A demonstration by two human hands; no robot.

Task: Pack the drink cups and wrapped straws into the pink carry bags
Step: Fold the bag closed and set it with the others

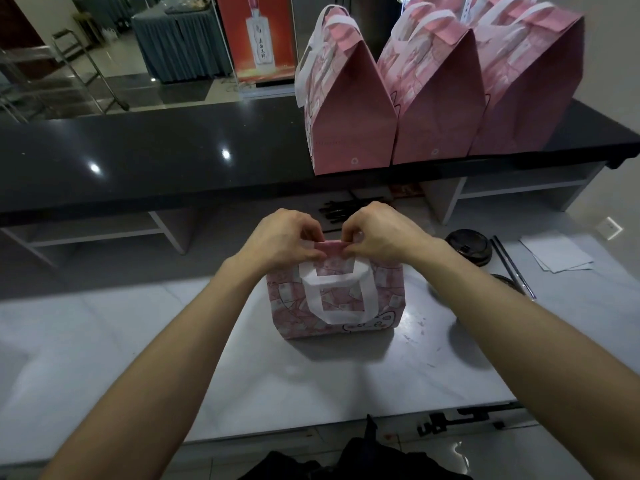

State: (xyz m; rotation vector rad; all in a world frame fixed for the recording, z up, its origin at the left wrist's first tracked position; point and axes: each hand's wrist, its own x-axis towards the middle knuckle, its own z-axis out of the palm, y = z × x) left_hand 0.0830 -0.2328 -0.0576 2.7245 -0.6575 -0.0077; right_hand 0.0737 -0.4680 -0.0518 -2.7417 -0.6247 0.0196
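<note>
- Hands meet over pink bag (337, 303) on the pale worktop (346, 382) — my left hand (284, 237) and right hand (375, 230) both pinch its folded top flap (330, 247).
- Three closed bags (440, 98) stand on the black counter (156, 157) behind.
- Dark cup lids (468, 247) lie right of it.

left hand (280, 237), right hand (375, 230) pinch flap | pink bag (334, 299) | white worktop (346, 382)

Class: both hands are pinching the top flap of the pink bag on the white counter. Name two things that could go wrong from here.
1. The left hand and right hand pinch only the pink patterned carry bag's folded top flap; it might spring open.
2. The dark-lidded drink cup stands near the right forearm and could be knocked.
</note>
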